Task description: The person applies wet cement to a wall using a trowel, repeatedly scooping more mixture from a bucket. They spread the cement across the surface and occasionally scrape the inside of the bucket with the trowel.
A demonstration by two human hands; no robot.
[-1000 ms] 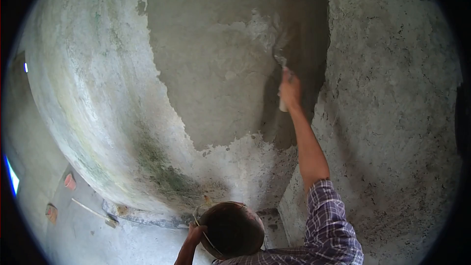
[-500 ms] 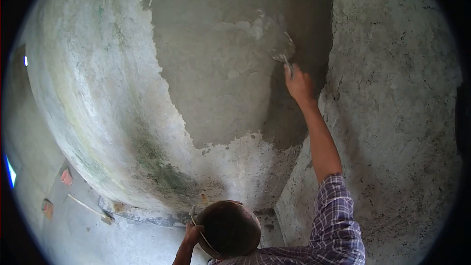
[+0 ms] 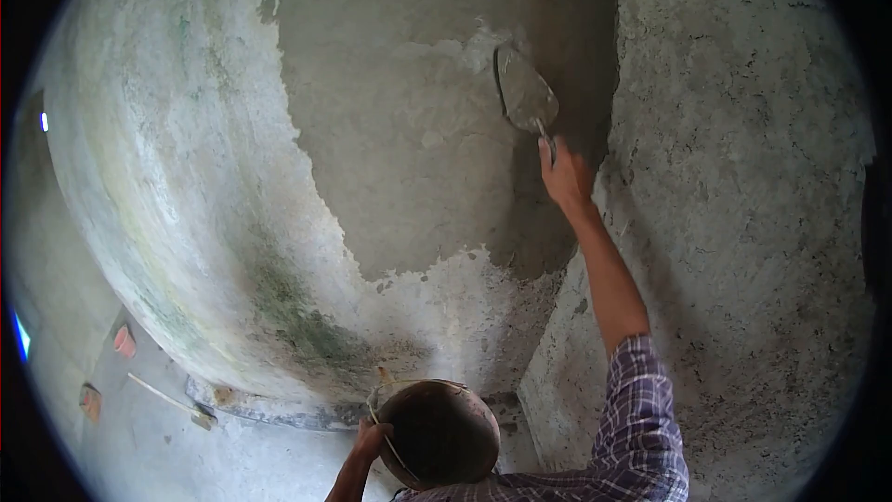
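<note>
My right hand (image 3: 567, 175), at the end of an outstretched arm, is closed around the handle of a trowel (image 3: 526, 89). The trowel's broad blade lies at or close to a patch of fresh grey plaster (image 3: 400, 158) on the wall; whether it touches cannot be made out. A lighter wet smear (image 3: 483, 45) shows beside the blade's tip. Low in the view, my left hand (image 3: 373, 437) grips the rim and wire handle of a round bucket (image 3: 488, 428). The bucket's inside is dark, and its contents are hard to tell.
Rough bare wall (image 3: 734, 223) meets the plastered wall at a corner on the right. Older whitish, green-stained wall (image 3: 214, 177) curves away left. On the floor at lower left are a reddish pot (image 3: 124, 341), a brick-like block (image 3: 90, 402) and a long-handled tool (image 3: 167, 398).
The trowel blade has turned, so its broad face now shows instead of a narrow, tilted view. My right hand is slightly lower. My left hand stays on the bucket.
</note>
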